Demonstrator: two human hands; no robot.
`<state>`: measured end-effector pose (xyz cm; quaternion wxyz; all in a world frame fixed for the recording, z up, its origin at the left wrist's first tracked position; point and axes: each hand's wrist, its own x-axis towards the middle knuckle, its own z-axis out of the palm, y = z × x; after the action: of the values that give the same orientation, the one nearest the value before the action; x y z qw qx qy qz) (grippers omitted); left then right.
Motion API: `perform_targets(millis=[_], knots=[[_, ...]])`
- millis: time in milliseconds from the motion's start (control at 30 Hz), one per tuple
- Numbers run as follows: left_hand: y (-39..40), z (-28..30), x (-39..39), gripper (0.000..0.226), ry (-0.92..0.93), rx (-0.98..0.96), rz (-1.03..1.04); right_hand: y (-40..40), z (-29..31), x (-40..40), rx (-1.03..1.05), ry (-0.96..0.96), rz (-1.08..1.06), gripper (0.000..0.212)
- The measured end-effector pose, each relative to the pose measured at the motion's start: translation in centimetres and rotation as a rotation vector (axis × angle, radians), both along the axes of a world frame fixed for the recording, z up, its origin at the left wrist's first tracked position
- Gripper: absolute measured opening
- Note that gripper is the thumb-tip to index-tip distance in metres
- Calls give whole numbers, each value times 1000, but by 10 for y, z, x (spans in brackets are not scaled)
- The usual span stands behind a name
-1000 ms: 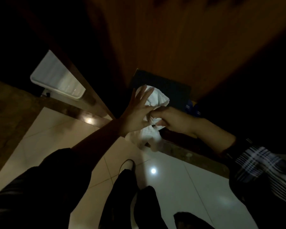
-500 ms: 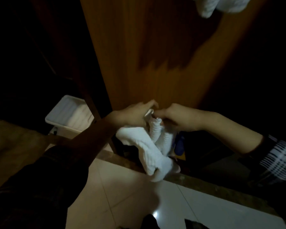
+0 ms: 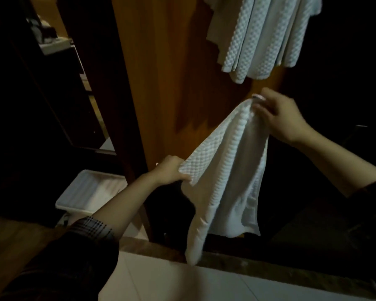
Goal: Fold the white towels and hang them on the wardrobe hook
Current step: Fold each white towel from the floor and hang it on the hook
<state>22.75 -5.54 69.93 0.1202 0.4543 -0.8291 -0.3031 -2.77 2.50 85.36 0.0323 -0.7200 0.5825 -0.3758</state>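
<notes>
While the right hand (image 3: 278,118) pinches one upper corner of a white towel (image 3: 224,177) between thumb and fingertips, the left hand (image 3: 172,172) is closed in a fist around the opposite corner, lower down and nearer the camera. The towel hangs spread between the two grips, in front of the wooden wardrobe panel (image 3: 161,72), its waffle-textured top edge sloping down from the right hand to the left. Its lower part droops in loose folds, one narrow tail reaching down to the dark stone threshold (image 3: 269,268) at the foot of the panel. Higher up against the panel, above the right hand, other white towels (image 3: 267,33) hang in a bunch of folded layers; what they hang from lies outside the view. To the left of the panel, low down, a white bin (image 3: 89,192) with a pale liner stands on the floor. Pale floor tiles (image 3: 182,283) lie on the near side of the threshold. Both forearms are bare, with dark checked sleeves (image 3: 91,231) pushed back.
</notes>
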Motion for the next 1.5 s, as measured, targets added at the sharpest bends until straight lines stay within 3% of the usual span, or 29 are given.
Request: perform_targets(millis=[133,200,367,500,600,700,800,933,1000,1133,1300,1400,1500], knots=[[-10,10,12,24,32,-57,122,-5,25,-18,-118,-191,-136,13],[-13,16,17,27,78,-75,204,-7,31,-25,-160,-265,-201,22],[-8,40,6,22,390,-131,620,-11,36,-35,-209,-470,-427,25],[-8,69,-8,22,592,-134,726,-12,28,-50,-162,-550,-614,11],[-11,79,1,24,546,-279,672,-5,19,-64,-172,-557,-712,17],[-16,82,16,18,432,-432,399,3,13,-77,-185,-611,-836,25],[-20,84,25,24,488,-305,167,13,5,-87,-160,-648,-913,30],[-23,74,24,28,160,-302,10,22,-4,-93,-133,-677,-921,31],[-24,67,20,25,106,-255,26,23,-9,-96,-122,-704,-921,32],[-20,60,13,9,286,-205,113,28,-13,-100,-131,-647,-930,30],[-17,67,-7,8,662,-254,434,36,-13,-118,-149,-328,-917,21],[-21,82,-18,19,788,-106,687,43,-21,-135,-95,-49,-934,25],[-26,99,-23,27,882,101,815,44,-32,-144,107,14,-959,27]])
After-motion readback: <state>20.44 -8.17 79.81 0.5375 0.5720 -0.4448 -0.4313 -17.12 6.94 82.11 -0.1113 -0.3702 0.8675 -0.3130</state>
